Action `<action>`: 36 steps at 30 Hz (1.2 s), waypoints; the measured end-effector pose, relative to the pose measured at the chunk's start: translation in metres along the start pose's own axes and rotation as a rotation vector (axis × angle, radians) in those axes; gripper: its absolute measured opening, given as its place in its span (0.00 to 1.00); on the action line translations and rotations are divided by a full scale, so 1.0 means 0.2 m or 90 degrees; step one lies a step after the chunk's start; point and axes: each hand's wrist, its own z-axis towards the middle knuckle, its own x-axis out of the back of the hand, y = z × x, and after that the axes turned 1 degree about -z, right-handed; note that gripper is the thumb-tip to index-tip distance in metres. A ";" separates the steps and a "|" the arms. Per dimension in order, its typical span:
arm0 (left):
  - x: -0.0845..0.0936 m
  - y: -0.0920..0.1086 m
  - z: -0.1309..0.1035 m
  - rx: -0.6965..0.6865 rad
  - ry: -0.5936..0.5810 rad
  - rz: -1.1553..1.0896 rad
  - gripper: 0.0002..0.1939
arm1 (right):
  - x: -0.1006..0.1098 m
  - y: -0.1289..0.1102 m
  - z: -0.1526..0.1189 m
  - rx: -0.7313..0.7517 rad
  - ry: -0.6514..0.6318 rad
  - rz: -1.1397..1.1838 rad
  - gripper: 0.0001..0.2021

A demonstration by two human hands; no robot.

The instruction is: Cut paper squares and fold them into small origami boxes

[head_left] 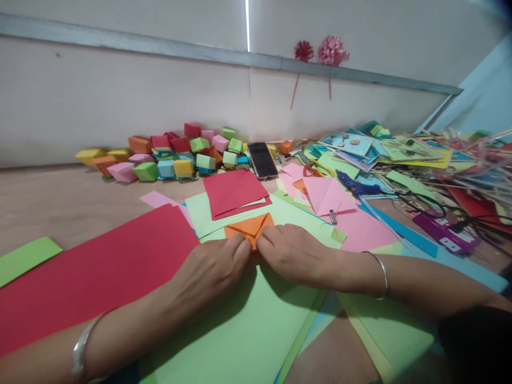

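Observation:
An orange piece of folded paper [251, 224] lies on a large light green sheet [240, 325], its creased flaps meeting in a V like an envelope. My left hand [218, 258] pinches its near left side with thumb and finger. At the near right side, my right hand [294, 250] grips it the same way, the two hands almost touching. The paper's near edge is partly hidden by my fingers. Just beyond it rests a small stack of red squares [236, 192]. To the left lies a big red sheet [120, 256].
Many folded paper boxes [176, 154] are heaped by the wall, next to a phone [262, 160]. On the right are pink paper [326, 194], scissors [318, 168], a blue glue gun [356, 184], a purple power strip [446, 232] with black cables, and piled cards [348, 143].

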 end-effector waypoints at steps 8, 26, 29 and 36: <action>0.01 -0.04 0.02 0.067 -0.058 -0.154 0.13 | -0.07 0.12 0.03 -0.039 0.053 0.197 0.08; 0.00 -0.08 0.06 0.310 -0.104 -0.292 0.15 | -0.07 0.16 0.08 -0.243 0.030 0.369 0.08; -0.02 -0.09 0.06 0.291 -0.077 -0.287 0.13 | -0.09 0.16 0.07 -0.270 0.051 0.343 0.08; -0.05 -0.09 0.05 0.284 -0.072 -0.302 0.16 | -0.09 0.12 0.08 -0.346 0.027 0.260 0.11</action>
